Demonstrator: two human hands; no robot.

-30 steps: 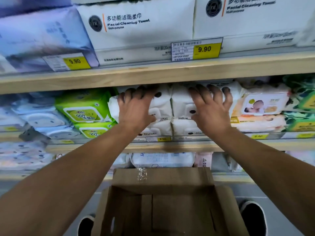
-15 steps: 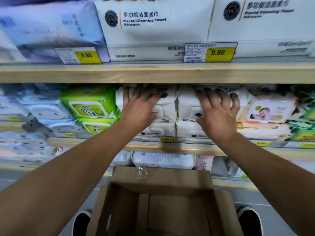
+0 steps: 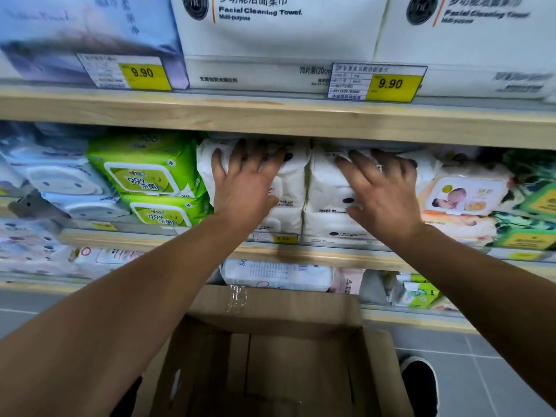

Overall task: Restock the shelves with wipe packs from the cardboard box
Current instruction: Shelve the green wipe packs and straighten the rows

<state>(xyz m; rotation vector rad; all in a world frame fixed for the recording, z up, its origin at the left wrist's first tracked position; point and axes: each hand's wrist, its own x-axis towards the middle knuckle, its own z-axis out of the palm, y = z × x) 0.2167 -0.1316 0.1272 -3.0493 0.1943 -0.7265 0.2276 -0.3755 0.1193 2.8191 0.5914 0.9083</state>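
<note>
Two stacks of white wipe packs stand side by side on the middle wooden shelf. My left hand lies flat, fingers spread, against the front of the left stack. My right hand lies flat on the right stack. Neither hand grips a pack. Below me stands the open cardboard box; its visible inside holds no packs.
Green wipe packs sit left of the white stacks, baby wipe packs to the right. Large facial towel packs fill the upper shelf with yellow price tags. A lower shelf holds more packs. My shoes flank the box.
Both hands have gone from curled fingers over the pack tops to flat, spread palms on the pack fronts. The view has shifted slightly down and left.
</note>
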